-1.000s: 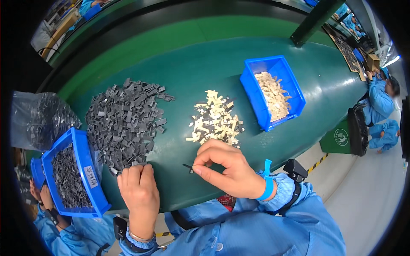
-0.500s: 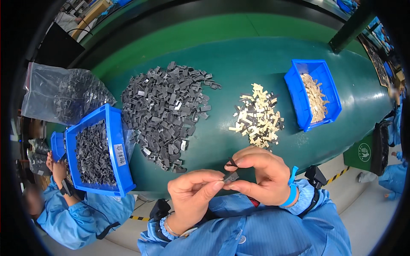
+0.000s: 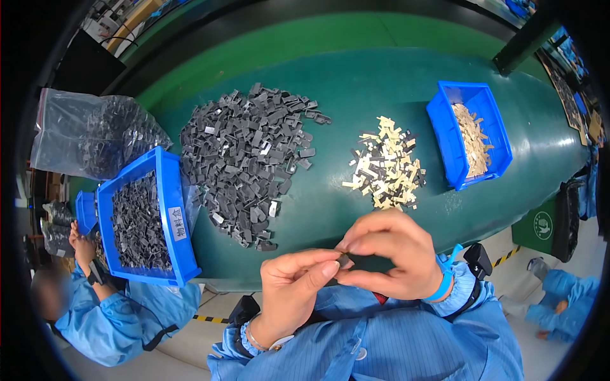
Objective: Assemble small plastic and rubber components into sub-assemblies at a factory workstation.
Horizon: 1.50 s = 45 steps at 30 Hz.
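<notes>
In front of my chest, my left hand [image 3: 292, 282] pinches a small dark grey plastic part [image 3: 345, 261] between thumb and forefinger. My right hand [image 3: 395, 254] closes on the part's other side, its forefinger at the top and its thumb below. Those fingertips hide most of the part, and the thin black strip seen before is hard to make out. Beyond my left hand spreads a large heap of similar dark grey plastic parts [image 3: 244, 162]. A smaller pile of cream and black strips [image 3: 386, 165] lies beyond my right hand.
A blue bin [image 3: 448, 152] with pale strips stands at the right on the green table [image 3: 337, 82]. At the left are a blue crate [image 3: 184, 254] full of dark parts and a clear bag [image 3: 70, 136] of more parts. A co-worker's hand [image 3: 82, 247] is beside the crate.
My right forefinger has come down onto the grey part, bringing the black strip against it and mostly out of sight. Both hands have shifted slightly right and closer together.
</notes>
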Tool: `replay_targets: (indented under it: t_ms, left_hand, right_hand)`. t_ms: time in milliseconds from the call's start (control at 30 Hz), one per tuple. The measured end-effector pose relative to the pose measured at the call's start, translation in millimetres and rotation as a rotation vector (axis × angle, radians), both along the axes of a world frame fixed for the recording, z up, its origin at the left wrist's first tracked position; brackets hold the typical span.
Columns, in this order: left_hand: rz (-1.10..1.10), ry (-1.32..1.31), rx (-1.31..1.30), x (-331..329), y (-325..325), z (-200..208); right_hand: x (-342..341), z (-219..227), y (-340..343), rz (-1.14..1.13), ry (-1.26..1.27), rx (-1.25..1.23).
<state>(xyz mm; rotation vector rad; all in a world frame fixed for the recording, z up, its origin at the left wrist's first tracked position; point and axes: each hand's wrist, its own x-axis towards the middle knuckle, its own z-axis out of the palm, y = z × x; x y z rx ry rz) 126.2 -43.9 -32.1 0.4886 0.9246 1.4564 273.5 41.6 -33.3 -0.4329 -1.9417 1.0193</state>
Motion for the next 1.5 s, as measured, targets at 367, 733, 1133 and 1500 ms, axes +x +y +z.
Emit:
replay_targets:
  t_ms: [367,733,1133,1500]
  left_hand:
    - [0.047,0.258,0.064,1.8,2.5,-5.0]
    - [0.074,0.387,0.07,4.7,1.4,-3.5]
    - [0.087,0.367,0.094,7.4,2.7,-4.1]
    - [0.113,0.354,0.141,8.9,2.4,-4.4]
  right_hand:
    - [-6.6,-8.3,-10.7,0.122,0.348,-0.854]
    - [-11.0,-12.2,-15.1,0.053,0.327,-0.829]
    - [-12.5,-13.4,-17.0,-0.013,0.307,-0.737]
    - [-17.0,-12.6,-19.6,-0.174,0.25,-0.532]
